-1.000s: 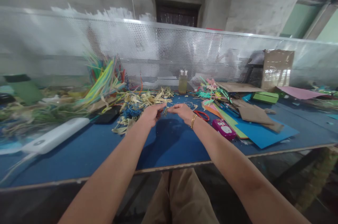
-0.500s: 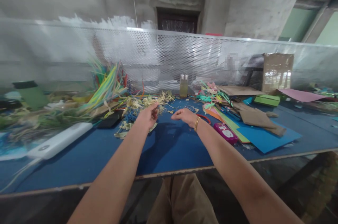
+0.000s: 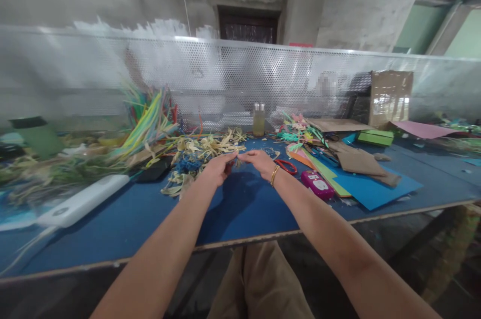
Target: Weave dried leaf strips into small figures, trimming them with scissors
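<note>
My left hand (image 3: 219,168) and my right hand (image 3: 261,163) meet at the fingertips above the blue table. Both are closed in a pinch, and whatever lies between the fingers is too small to make out. A gold-coloured bracelet (image 3: 275,175) circles my right wrist. Just behind and left of my left hand spreads a heap of pale, dry, leaf-like pieces (image 3: 206,146), with a dark blue tangle (image 3: 188,165) among them. Red-handled scissors (image 3: 286,166) lie right of my right hand, partly hidden by it.
A white power strip (image 3: 84,201) lies left, near bundled coloured strips (image 3: 150,121). A glass bottle (image 3: 259,119) stands at the back before a perforated metal screen (image 3: 203,73). On the right are a purple case (image 3: 317,185), blue paper (image 3: 376,191) and brown cardboard (image 3: 361,165).
My hands have come together until their fingertips meet; before, a gap lay between them. The view has shifted slightly, and the things on the table have stayed in place.
</note>
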The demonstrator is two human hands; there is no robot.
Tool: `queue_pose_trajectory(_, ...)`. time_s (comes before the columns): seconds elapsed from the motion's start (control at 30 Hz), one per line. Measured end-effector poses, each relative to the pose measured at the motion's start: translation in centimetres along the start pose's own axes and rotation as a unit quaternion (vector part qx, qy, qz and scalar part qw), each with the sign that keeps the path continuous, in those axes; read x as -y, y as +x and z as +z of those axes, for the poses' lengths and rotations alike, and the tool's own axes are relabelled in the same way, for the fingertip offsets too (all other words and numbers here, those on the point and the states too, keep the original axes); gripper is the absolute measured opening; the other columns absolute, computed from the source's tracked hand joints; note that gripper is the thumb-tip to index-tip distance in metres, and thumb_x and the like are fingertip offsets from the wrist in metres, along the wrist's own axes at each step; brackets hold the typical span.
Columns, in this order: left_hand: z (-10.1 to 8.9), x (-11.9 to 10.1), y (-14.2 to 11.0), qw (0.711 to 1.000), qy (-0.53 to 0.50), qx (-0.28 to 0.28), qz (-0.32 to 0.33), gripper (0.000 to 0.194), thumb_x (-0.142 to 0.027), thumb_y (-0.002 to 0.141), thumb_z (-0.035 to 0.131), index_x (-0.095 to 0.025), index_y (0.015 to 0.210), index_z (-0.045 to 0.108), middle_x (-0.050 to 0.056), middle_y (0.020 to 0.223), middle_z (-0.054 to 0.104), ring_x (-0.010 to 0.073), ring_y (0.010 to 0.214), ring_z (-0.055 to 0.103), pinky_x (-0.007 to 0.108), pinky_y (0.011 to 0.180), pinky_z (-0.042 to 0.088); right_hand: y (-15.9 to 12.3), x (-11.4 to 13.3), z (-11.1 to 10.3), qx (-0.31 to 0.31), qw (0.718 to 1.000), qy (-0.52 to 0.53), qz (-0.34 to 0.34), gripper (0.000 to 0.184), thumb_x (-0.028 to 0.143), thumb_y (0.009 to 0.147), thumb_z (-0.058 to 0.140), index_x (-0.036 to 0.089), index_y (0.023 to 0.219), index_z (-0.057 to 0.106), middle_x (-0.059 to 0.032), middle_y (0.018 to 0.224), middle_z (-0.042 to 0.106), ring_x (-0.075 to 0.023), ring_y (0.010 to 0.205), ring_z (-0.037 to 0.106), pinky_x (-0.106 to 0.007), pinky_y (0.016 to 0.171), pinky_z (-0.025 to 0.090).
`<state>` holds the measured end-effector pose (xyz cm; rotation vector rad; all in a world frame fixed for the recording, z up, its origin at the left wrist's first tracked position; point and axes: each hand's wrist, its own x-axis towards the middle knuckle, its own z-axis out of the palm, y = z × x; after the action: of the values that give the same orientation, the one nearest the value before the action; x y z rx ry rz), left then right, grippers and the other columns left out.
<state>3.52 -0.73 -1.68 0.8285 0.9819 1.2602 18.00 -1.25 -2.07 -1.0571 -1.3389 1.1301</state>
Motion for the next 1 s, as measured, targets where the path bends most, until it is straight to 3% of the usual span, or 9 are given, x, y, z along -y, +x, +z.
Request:
queue_pose_trajectory(0.27,-0.4,0.3,-0.1,0.993,0.098,0.047,0.046,0.033,-0.039,0.053,0.079,-0.018,0.077,0.070,0.003,0.078,0.067,0.0097,0.060,0.054,0.021,0.049,0.033,0.2,0.4,-0.5,-0.024,0.999,0.045,0.014,0.031,0.037,0.047,0.078,0.014,0.055,0.059,0.0040,0.053,0.052,-0.0082,0.055,0.042,-0.025,0.059,0.033)
queue_pose_trajectory(0.5,0.0,-0.1,-1.5,0.960,0.247,0.064,0.115,0.030,-0.040,0.051,0.078,-0.018,0.069,0.070,-0.001,0.059,0.060,0.0086,0.047,0.041,0.025,0.050,0.028,0.2,0.8,-0.9,-0.049,0.997,0.037,0.047,0.033,0.040,0.049,0.075,0.016,0.049,0.053,0.0056,0.046,0.045,-0.0082,0.051,0.037,-0.026,0.054,0.027)
queue_pose_trajectory(0.7,-0.7,0.3,-0.6,0.958,0.248,0.050,0.139,0.034,-0.048,0.056,0.073,-0.017,0.070,0.067,-0.002,0.056,0.055,0.0083,0.045,0.037,0.025,0.048,0.026,-0.1,1.2,-0.9,-0.053,0.997,0.026,0.047,0.035,0.038,0.048,0.076,0.016,0.046,0.049,0.0069,0.044,0.041,-0.0075,0.050,0.035,-0.026,0.054,0.027)
queue_pose_trajectory(1.0,-0.8,0.1,0.0,0.974,0.199,0.012,0.106,0.039,-0.051,0.056,0.072,-0.016,0.068,0.060,0.000,0.060,0.056,0.0070,0.042,0.038,0.024,0.045,0.024,0.3,0.9,-1.2,-0.053,0.995,0.050,0.065,0.033,0.038,0.049,0.075,0.016,0.047,0.049,0.0057,0.046,0.044,-0.0076,0.050,0.036,-0.026,0.053,0.024)
